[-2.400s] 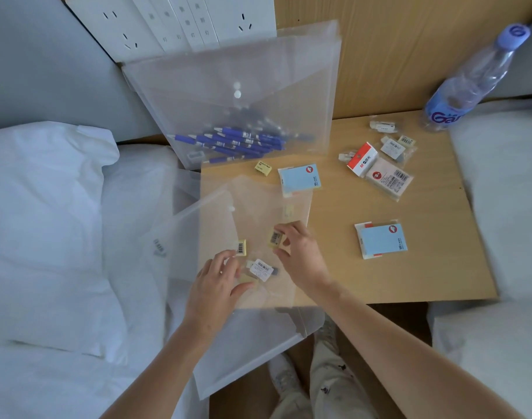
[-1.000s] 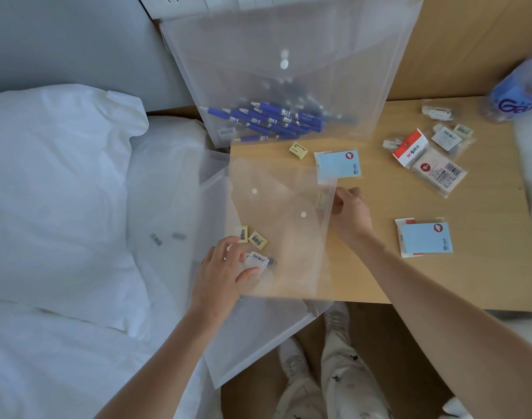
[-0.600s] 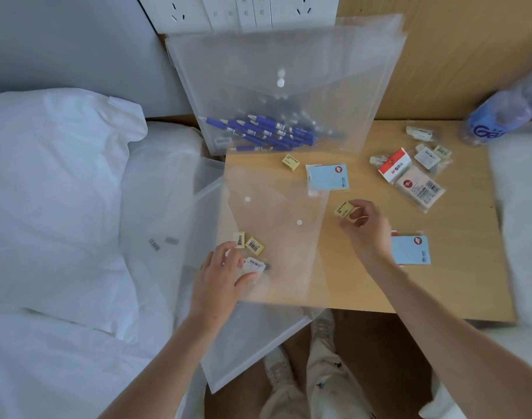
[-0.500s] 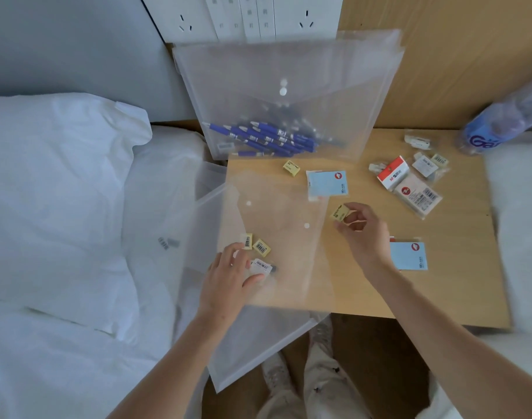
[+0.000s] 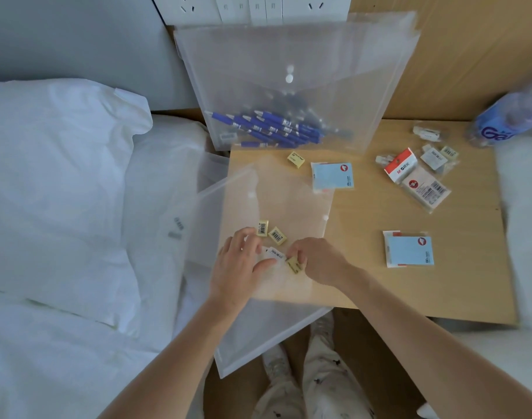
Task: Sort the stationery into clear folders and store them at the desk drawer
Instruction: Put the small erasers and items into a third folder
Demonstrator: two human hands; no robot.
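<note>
Sorting is partly complete. One clear folder (image 5: 295, 86), propped against the wall at the back of the counter (image 5: 379, 285), already contains the blue pens (image 5: 270, 128) and appears snapped closed. A second clear folder (image 5: 267, 213) lies at the counter's left edge, overhanging toward the bed (image 5: 62, 192), and is being filled with small erasers: two barcoded yellow erasers (image 5: 270, 232) show inside it, together with a white-labelled one (image 5: 275, 254). The left hand (image 5: 239, 264) holds the folder's near edge, thumb pressed on the plastic by the white label. The right hand (image 5: 316, 261) pinches another yellow eraser (image 5: 294, 265) at the folder's mouth; whether it is fully inside cannot be told. Outstanding items on the counter: one loose yellow eraser (image 5: 295, 159), two blue sticky-note pads (image 5: 332, 176) and (image 5: 408, 249), and a cluster of small packets (image 5: 416, 173) at the back right. A water bottle (image 5: 506, 122) lies at the far right corner. No drawer is visible, so storage has evidently not begun. Judgement: roughly a third to half of the task is done.
</note>
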